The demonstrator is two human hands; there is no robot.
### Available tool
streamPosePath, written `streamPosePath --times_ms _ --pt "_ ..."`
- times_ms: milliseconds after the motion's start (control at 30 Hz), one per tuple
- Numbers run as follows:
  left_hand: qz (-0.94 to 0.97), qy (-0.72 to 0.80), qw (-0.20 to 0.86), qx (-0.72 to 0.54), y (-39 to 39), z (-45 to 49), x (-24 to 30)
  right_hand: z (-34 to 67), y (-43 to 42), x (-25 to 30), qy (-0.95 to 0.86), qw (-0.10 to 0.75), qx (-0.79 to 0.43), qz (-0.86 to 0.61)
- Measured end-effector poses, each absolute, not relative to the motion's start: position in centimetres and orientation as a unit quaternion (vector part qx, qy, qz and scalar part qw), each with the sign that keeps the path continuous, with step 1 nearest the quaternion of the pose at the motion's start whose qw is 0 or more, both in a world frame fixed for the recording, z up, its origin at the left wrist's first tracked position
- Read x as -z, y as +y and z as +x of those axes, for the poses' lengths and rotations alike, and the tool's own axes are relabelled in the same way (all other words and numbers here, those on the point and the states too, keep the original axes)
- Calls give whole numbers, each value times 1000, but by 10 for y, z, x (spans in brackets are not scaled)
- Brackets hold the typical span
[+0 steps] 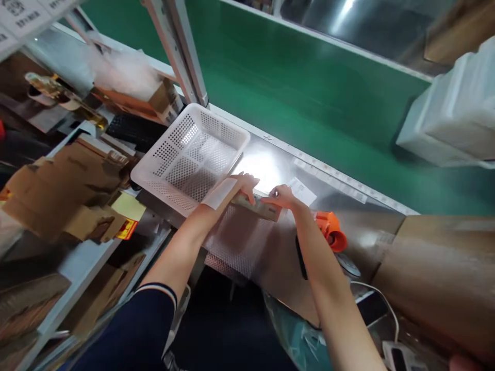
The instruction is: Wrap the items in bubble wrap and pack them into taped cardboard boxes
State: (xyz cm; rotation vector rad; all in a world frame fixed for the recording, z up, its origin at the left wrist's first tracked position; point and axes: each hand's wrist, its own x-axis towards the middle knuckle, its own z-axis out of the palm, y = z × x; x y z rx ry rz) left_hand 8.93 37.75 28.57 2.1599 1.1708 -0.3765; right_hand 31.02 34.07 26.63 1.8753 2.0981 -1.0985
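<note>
A small flat cardboard box point(269, 211) lies on a sheet of bubble wrap point(240, 239) on the metal bench. My left hand point(246, 185) holds the box at its left end, fingers bent over the top. From the right, my right hand point(281, 197) grips the upper edge near the other end, its index finger stretched along the top and the other fingers curled. A blank white label or paper piece point(221, 194) lies across my left wrist. Beyond my right hand is a printed white slip point(302, 191).
A white perforated basket point(154, 178) stands left of my hands. An orange tape dispenser point(328, 229) sits beside my right forearm. Behind the bench runs a green conveyor belt point(309, 93) carrying white wrapped packages point(452, 108). Large cartons point(436, 268) border the right; folded cardboard point(73, 180) fills the left.
</note>
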Motion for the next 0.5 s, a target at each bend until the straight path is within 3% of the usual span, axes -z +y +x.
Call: streamPosePath --times_ms 100,200,500 --pt "805 431 349 211 380 91 -288 310 331 -272 697 48 403 591" --pt "817 422 342 193 370 86 -297 309 318 -285 726 41 411 550" --pt "856 450 250 49 268 64 -322 293 231 -308 783 -4 239 574"
